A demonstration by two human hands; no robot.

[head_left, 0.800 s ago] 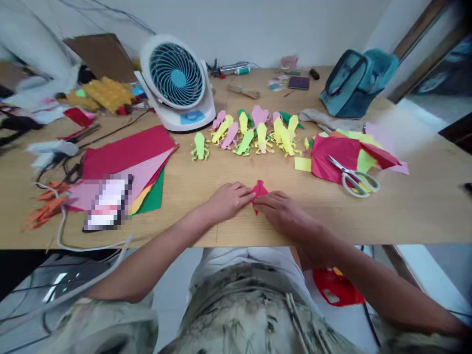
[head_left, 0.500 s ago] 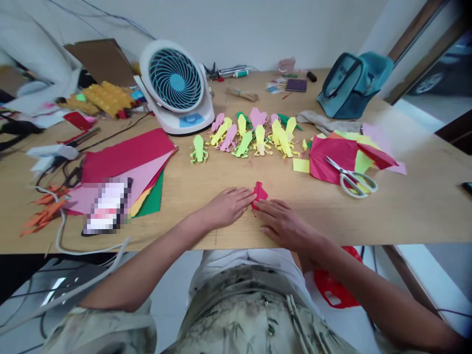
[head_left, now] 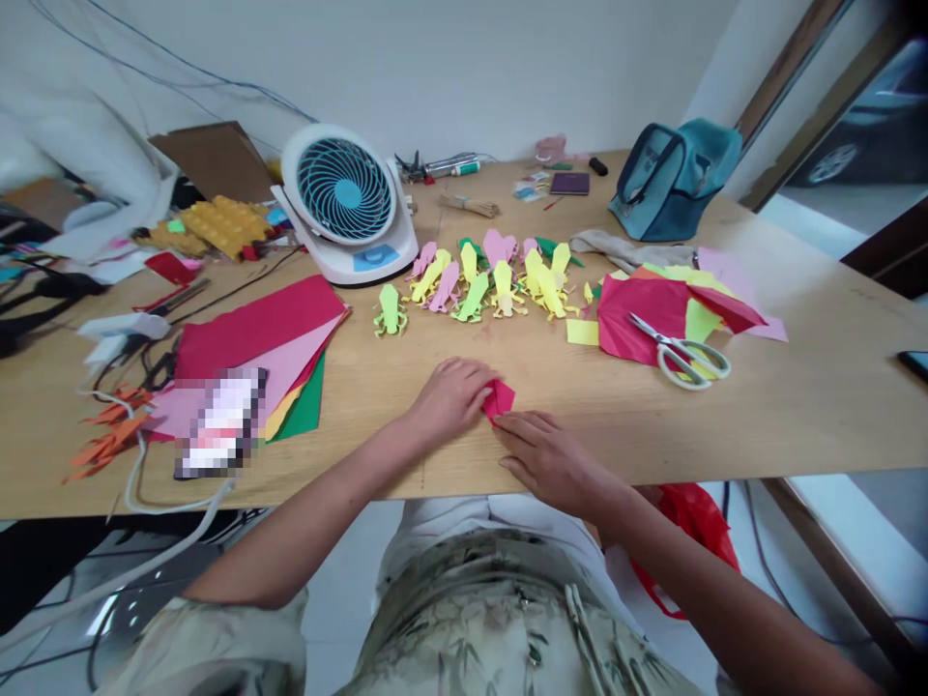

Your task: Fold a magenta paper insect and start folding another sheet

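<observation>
We have the small red folded paper (head_left: pixel 500 398) on the table (head_left: pixel 804 416), between our hands — the left hand (head_left: pixel 450 398) curled at its left edge (whether it pinches, we cannot tell), the right hand (head_left: pixel 555 460) loosely spread, fingertips at its lower edge. For a crisp crease, we would probably best anchor one side — then press evenly outward.

A white fan (head_left: pixel 350 193) stands toward the back of the surface (head_left: pixel 797 425), with brown cardboard (head_left: pixel 216 164) on its left. A purple booklet (head_left: pixel 570 185) lies near a blue bag (head_left: pixel 674 184); a red plastic bag (head_left: pixel 700 532) shows below.
</observation>
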